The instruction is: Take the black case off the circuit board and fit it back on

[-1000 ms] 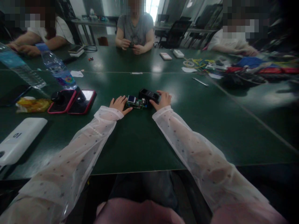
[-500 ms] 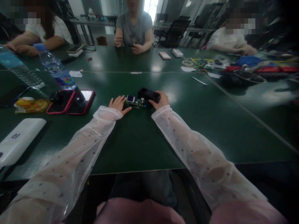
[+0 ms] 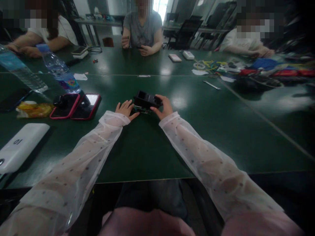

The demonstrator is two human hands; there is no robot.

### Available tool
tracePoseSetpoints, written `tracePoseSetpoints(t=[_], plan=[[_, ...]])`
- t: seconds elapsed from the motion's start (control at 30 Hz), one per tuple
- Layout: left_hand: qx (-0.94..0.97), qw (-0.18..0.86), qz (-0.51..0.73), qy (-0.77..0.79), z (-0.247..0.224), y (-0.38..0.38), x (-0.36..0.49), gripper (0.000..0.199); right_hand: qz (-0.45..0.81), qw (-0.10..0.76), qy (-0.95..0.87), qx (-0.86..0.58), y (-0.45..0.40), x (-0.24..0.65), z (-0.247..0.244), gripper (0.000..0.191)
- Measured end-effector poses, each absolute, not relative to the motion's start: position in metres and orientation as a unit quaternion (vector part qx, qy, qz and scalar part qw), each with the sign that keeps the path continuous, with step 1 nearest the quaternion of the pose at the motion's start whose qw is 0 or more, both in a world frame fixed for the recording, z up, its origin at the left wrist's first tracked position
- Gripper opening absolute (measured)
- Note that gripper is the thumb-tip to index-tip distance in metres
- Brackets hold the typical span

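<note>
A black plastic casing (image 3: 147,97) with a rectangular window is gripped at its right end by my right hand (image 3: 164,107), thumb in front and fingers behind. The casing is tilted above a green circuit board (image 3: 144,110), covering most of it; only the board's front edge shows. My left hand (image 3: 126,109) lies with fingers spread on the table at the board's left end, holding nothing. Whether its fingertips touch the board I cannot tell.
Left of my hands lie two red-rimmed phones (image 3: 86,106), a yellow packet (image 3: 34,109), a white power bank (image 3: 23,147) and a tilted water bottle (image 3: 60,72). A wrench (image 3: 211,85) and a heap of cables (image 3: 261,70) lie to the right. Several people sit across.
My right hand has moved left with the black casing, from beside the circuit board to over it. The board's screen is now covered. My left hand has stayed in place.
</note>
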State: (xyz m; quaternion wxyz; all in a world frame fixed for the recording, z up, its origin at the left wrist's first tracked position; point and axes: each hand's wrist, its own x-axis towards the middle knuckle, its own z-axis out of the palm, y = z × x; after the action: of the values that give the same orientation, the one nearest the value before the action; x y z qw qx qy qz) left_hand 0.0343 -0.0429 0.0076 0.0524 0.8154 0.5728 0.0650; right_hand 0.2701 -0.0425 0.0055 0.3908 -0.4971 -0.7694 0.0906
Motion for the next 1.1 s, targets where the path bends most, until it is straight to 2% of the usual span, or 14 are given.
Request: tracePoseSetpoints(t=[0.17, 0.37, 0.5, 0.73, 1.1], plan=[[0.815, 0.053, 0.076, 0.572, 0.006, -0.043, 0.034, 0.066, 0.119, 0.36, -0.793, -0.477, -0.04, 0.272, 0.001, 0.058], [0.807, 0.104, 0.107, 0.571, 0.007, -0.038, 0.028, 0.08, 0.14, 0.324, -0.809, -0.469, -0.039, 0.271, 0.001, 0.057], [0.779, 0.148, 0.171, 0.585, 0.006, -0.033, 0.022, 0.068, 0.139, 0.325, -0.812, -0.464, -0.045, 0.27, 0.006, 0.057], [0.77, 0.2, 0.212, 0.567, 0.012, -0.035, 0.02, 0.055, 0.155, 0.336, -0.809, -0.456, -0.053, 0.267, 0.005, 0.053], [0.762, 0.265, 0.221, 0.548, 0.018, -0.035, 0.018, 0.059, 0.406, 0.366, -0.713, -0.439, -0.05, 0.27, 0.007, 0.062]])
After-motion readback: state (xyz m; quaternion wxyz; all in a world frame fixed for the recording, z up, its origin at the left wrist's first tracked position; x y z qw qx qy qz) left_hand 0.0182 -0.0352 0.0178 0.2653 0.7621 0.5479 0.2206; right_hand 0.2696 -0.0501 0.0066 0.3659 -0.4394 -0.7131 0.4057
